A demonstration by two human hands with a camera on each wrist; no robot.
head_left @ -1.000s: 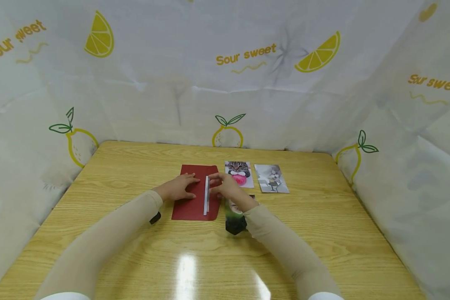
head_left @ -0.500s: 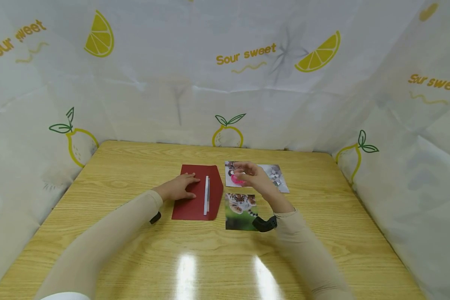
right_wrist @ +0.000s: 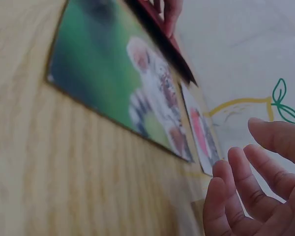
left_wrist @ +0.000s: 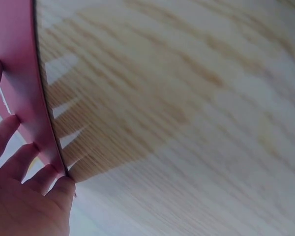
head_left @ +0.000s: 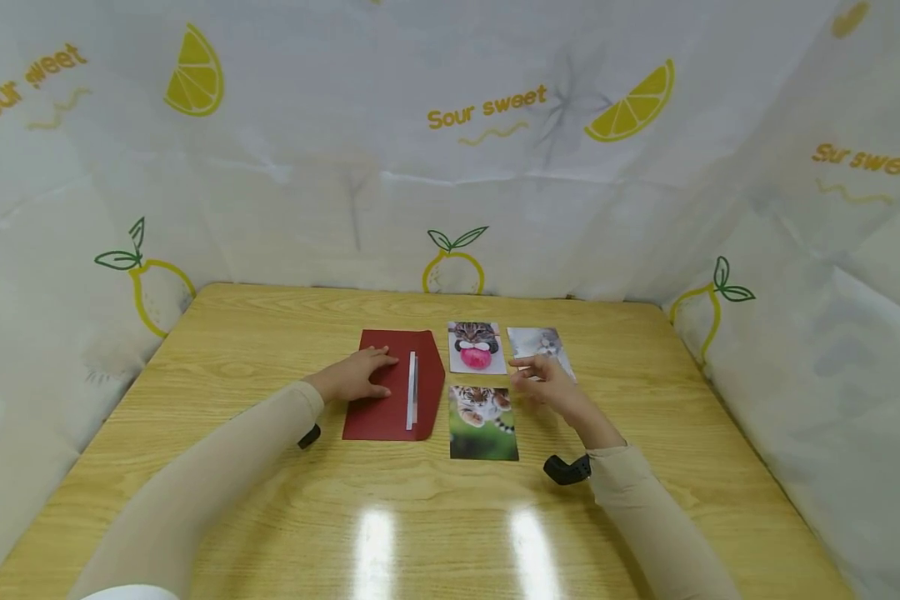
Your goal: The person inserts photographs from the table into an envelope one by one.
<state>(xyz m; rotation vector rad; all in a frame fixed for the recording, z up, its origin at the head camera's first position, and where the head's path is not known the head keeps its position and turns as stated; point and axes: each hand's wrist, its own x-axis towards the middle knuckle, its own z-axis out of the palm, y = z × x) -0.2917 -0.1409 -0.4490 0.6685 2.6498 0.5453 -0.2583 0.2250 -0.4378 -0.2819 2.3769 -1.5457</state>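
My left hand (head_left: 354, 375) rests with fingers spread on a red envelope (head_left: 375, 423), whose pointed flap faces right. In the left wrist view its fingertips touch the envelope (left_wrist: 24, 54). A narrow white strip (head_left: 411, 392) stands lengthwise near the flap. Farther right, my right hand (head_left: 553, 390) hovers with loosely bent fingers and holds nothing. It partly covers a pale grey photo card (head_left: 528, 340). Left of it lie a cat photo card (head_left: 477, 357) with a pink ball and, nearer me, a tiger cub photo card (head_left: 483, 437).
All of this lies on a wood-grain table (head_left: 435, 508). A white lemon-print cloth (head_left: 307, 183) hangs behind and along both sides. A black wrist device (head_left: 567, 470) hangs under my right wrist, near the table.
My right hand has moved right from the envelope's flap, across the cat photo card, to the grey photo card. The flap and tiger cub card now show fully. My left hand stays put.
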